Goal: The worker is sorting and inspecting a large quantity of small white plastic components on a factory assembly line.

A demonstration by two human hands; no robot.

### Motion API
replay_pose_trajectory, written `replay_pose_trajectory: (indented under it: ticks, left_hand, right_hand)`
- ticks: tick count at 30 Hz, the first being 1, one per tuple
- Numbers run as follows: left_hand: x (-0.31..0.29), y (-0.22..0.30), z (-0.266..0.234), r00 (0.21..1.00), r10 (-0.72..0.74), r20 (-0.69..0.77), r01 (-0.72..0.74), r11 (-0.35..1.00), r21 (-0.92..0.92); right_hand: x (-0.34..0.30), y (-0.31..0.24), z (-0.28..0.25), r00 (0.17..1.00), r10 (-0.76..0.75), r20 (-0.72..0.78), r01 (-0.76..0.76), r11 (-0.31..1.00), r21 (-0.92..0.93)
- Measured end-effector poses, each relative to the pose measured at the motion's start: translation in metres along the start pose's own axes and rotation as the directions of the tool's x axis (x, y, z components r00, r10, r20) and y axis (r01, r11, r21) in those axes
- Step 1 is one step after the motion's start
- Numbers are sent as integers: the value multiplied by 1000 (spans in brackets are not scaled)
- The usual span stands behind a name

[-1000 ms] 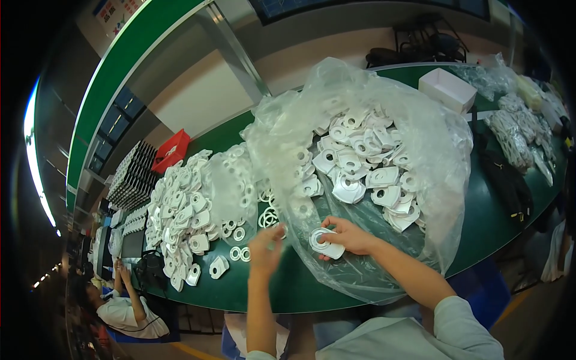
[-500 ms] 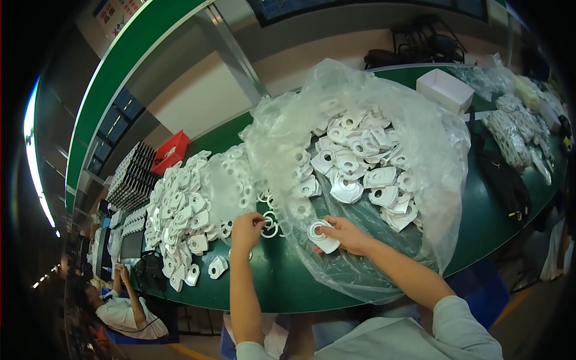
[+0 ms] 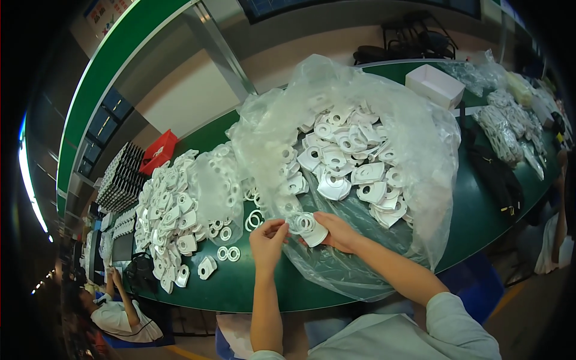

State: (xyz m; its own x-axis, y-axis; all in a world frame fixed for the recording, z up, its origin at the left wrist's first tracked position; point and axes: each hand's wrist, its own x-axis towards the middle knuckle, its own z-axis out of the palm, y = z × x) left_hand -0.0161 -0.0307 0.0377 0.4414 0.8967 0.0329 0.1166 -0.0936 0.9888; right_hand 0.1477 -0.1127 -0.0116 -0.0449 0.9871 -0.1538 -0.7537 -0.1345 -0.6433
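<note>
In front of the big plastic bag, my right hand (image 3: 337, 233) grips a white plastic plate (image 3: 314, 236) with a round hole. My left hand (image 3: 269, 241) is closed, fingertips pinching a thin pale ring (image 3: 296, 224) at the plate's left side. The ring overlaps the plate's round opening; whether it sits in it I cannot tell. Left of that hand, loose white rings (image 3: 254, 218) lie on the green table (image 3: 240, 288). Two more flat rings (image 3: 228, 253) and a single white plate (image 3: 207, 267) are nearer the table's front edge.
An open clear bag (image 3: 432, 156) holds many white plates (image 3: 342, 144). To the left are a heap of finished-looking white parts (image 3: 168, 210), a smaller bag of rings (image 3: 219, 180), a red bin (image 3: 159, 152) and stacked black trays (image 3: 122, 175). A white box (image 3: 435, 87) stands far right. Another person (image 3: 123, 315) sits at left.
My left hand has moved right from the loose rings to the plate, bringing a ring with it. My right hand still holds the plate, now turned slightly. The whole view has shifted a little.
</note>
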Motion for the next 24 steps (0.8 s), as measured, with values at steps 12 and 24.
replay_pose_trajectory:
  ticks: [12, 24]
  left_hand:
    - [-5, -9, 15, 999, -7, -45, 11, 996, 89]
    - [-2, -20, 23, 982, 173, -77, -164, 980, 111]
  right_hand:
    - [2, 4, -5, 1000, 3, -4, -3, 1000, -30]
    - [5, 9, -10, 993, -112, 36, 118, 955, -272]
